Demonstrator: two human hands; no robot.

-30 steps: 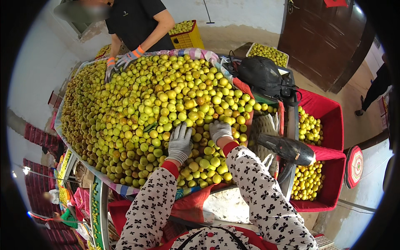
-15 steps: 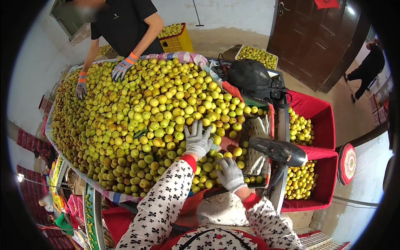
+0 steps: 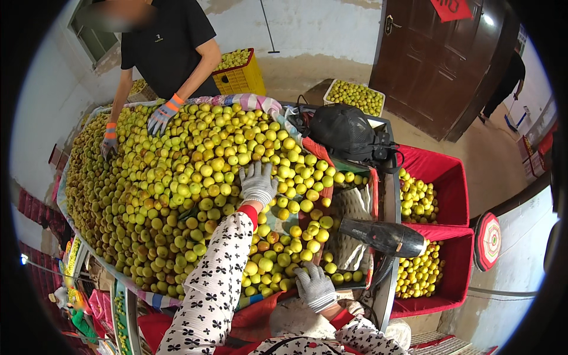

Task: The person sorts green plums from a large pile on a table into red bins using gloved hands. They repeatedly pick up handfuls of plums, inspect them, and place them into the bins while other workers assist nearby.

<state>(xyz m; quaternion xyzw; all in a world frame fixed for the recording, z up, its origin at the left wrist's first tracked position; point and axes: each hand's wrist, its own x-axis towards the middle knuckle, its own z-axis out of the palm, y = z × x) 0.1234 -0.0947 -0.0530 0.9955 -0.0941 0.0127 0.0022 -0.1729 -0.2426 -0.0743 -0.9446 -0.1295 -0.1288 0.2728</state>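
A big heap of small round yellow-green fruit [image 3: 171, 201], some blushed brown, covers a cloth-lined table. On its right part lies my left hand [image 3: 258, 183] in a grey striped glove, palm down with fingers spread, resting on the fruit. My right hand [image 3: 315, 287], gloved alike, touches fruit at the heap's near right edge. Its fingers are apart and nothing shows in them. Between and right of my hands, the fruit thins out and bare cloth shows. A black hair dryer [image 3: 384, 236] points toward this spot from the right, above a pale textured mat [image 3: 353, 204].
Across the heap, a co-worker's orange-cuffed gloved hands [image 3: 161, 118] rest on fruit. A black bag [image 3: 346, 131] sits at the far right corner. Two red-lined bins [image 3: 441, 177] holding fruit stand at right. Behind are a yellow crate [image 3: 239, 77] and a white crate [image 3: 355, 97] of fruit.
My left hand has moved farther away over the heap; my right hand has shifted slightly nearer to me. Fruit has spread between them. A distant person has moved partly behind the door frame.
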